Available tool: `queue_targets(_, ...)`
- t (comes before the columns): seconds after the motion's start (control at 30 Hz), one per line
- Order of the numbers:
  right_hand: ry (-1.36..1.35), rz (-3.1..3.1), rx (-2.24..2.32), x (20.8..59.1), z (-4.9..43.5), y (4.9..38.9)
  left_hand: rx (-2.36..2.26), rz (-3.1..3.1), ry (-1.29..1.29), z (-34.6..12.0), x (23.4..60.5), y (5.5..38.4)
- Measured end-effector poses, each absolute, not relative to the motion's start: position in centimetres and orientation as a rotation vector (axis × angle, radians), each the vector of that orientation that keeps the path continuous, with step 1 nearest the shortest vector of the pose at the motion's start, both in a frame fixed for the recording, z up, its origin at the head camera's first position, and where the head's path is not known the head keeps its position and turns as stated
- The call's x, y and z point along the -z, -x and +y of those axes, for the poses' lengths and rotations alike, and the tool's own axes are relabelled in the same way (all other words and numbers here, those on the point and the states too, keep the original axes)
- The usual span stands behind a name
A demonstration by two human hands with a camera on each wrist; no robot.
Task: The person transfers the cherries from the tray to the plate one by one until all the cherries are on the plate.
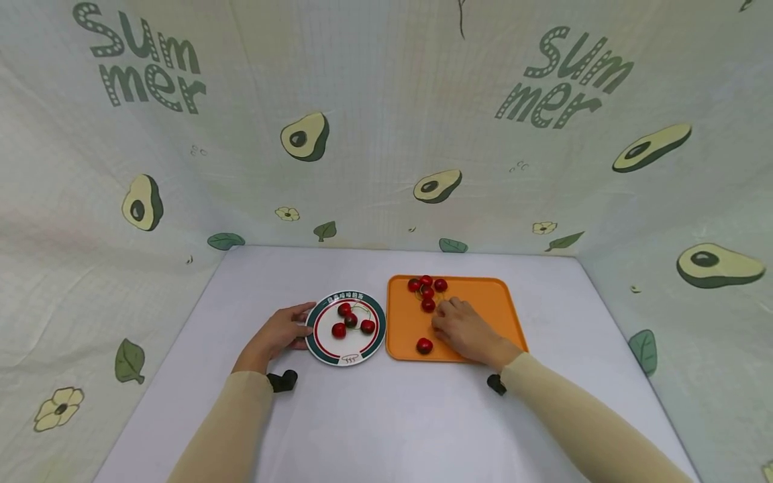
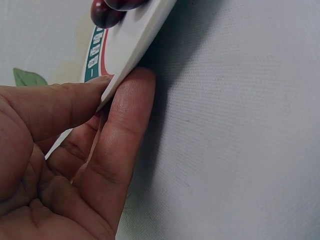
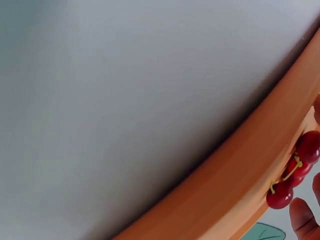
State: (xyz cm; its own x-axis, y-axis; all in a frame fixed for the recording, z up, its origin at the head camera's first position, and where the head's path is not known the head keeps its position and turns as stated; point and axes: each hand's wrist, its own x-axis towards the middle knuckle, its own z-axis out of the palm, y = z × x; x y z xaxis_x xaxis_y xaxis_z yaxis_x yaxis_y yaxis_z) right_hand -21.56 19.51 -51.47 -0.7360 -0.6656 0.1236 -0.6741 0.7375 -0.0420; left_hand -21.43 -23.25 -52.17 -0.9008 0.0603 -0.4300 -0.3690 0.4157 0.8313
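My left hand (image 1: pixel 280 334) holds the left rim of a round white plate (image 1: pixel 329 349) with a green and red border. In the left wrist view the thumb (image 2: pixel 70 102) lies on top of the rim and a finger (image 2: pixel 131 115) is underneath; that edge is tilted up off the table. Several red cherries (image 1: pixel 339 330) with green stems lie on the plate. Over the orange tray (image 1: pixel 495 302) is my right hand (image 1: pixel 468 330), fingers bent and spread apart beside a cluster of cherries (image 3: pixel 280 195). Nothing shows in its grasp. One cherry (image 1: pixel 425 345) sits apart near the tray's front edge.
Plate and tray are side by side on a white table (image 1: pixel 386 416). Behind the table hangs a cloth (image 1: pixel 374 80) printed with avocados and lettering. A dark strap piece (image 1: pixel 282 381) is at the left wrist, another dark piece (image 1: pixel 497 384) at the right.
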Motion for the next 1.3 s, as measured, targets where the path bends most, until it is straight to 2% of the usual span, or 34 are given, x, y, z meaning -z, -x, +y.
queue_targets(0.33, -1.129, -2.820, -0.118, 52.0, 19.9, 21.2, -1.482, 2.285, 0.281, -23.2, 52.4, 21.4)
queue_targets(1.3, -0.941, -2.679, 0.013, 50.7, 19.5, 22.1, -1.496, 2.281, 0.277, -23.2, 52.1, 21.2)
